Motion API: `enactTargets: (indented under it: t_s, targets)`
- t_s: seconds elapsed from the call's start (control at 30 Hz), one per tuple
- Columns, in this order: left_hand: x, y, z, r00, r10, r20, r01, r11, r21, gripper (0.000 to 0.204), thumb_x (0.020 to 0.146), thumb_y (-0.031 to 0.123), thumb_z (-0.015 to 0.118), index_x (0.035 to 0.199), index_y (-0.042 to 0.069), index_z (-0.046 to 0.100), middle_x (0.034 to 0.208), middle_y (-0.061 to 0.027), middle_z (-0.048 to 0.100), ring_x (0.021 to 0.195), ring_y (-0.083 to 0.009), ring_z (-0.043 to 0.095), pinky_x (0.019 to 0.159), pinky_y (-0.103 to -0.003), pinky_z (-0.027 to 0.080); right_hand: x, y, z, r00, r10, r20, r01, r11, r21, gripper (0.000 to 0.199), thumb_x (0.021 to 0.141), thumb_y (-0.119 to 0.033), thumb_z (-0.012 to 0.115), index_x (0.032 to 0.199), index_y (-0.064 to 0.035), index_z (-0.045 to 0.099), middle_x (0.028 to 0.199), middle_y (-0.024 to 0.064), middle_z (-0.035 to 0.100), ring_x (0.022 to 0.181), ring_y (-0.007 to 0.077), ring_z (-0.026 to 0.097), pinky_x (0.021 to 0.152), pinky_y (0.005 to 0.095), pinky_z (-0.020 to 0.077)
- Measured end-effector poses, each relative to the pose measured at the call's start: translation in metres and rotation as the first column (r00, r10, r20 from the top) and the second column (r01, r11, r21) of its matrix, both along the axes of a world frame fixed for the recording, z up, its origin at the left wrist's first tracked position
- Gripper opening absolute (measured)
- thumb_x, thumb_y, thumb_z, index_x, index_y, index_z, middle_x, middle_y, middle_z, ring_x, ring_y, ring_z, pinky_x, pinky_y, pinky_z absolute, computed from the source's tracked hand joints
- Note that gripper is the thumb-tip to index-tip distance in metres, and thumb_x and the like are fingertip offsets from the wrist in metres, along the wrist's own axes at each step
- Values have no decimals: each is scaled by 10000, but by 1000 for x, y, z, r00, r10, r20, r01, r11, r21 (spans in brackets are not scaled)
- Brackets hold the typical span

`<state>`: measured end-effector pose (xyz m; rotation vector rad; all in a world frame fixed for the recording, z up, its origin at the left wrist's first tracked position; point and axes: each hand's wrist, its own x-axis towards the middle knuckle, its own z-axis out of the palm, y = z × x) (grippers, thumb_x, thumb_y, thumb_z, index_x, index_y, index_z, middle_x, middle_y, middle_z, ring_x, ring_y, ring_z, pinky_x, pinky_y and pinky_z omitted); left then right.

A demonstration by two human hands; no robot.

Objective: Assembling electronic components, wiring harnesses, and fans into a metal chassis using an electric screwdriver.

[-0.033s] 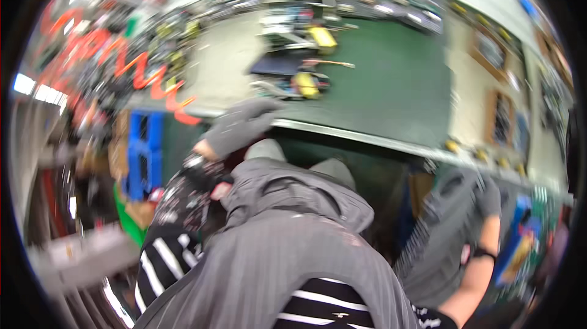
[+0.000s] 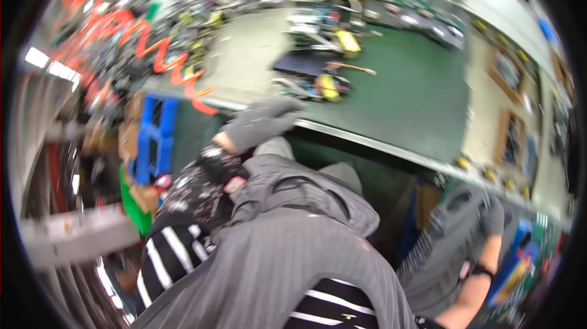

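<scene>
My left hand [image 2: 264,122], in a grey glove, lies over the near edge of the workbench [image 2: 403,109]. Its fingers stretch out to the right, and nothing shows in them. Just beyond it are a dark flat panel [image 2: 301,62] and a small yellow part [image 2: 329,87] among blurred pieces. Far to the right, my gloved right hand [image 2: 492,216] is closed at the upper rim of a grey ribbed plastic crate [image 2: 443,237], which stands tilted beside me. The fingertips there are partly hidden.
An orange coiled hose [image 2: 162,54] hangs at the left over many blurred parts. Blue bins [image 2: 153,139] stand left of the bench. Wooden frames [image 2: 511,139] lie at the right. Dark devices [image 2: 422,20] line the far side. My knees are under the bench edge.
The whole view has shifted, so the bench and its contents sit further right in the picture. My hands keep nearly the same pose; the right remains at the crate.
</scene>
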<state>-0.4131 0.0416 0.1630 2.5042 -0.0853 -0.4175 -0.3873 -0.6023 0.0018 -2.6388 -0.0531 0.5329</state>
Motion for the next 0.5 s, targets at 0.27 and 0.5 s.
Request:
enactTargets:
  t_s: [0.27, 0.5]
  targets:
    - [-21, 27, -26, 990, 2, -138, -10, 998, -56, 315, 930, 235, 607, 1187, 58, 650, 1114, -144, 675, 1049, -284, 646, 933, -376, 495, -8, -42, -9, 997, 64, -31, -68, 987, -148, 352, 766, -29, 612, 1113, 17, 654, 983, 246, 690, 925, 374, 670, 837, 390, 511]
    - [-37, 76, -41, 988, 33, -151, -47, 995, -91, 322, 931, 259, 598, 1182, 64, 652, 1137, -133, 671, 1104, -293, 622, 960, -380, 483, 10, 5, 55, 993, -51, 103, 52, 999, -2, 351, 783, -136, 678, 1122, -44, 680, 982, 170, 719, 909, 285, 693, 823, 373, 519]
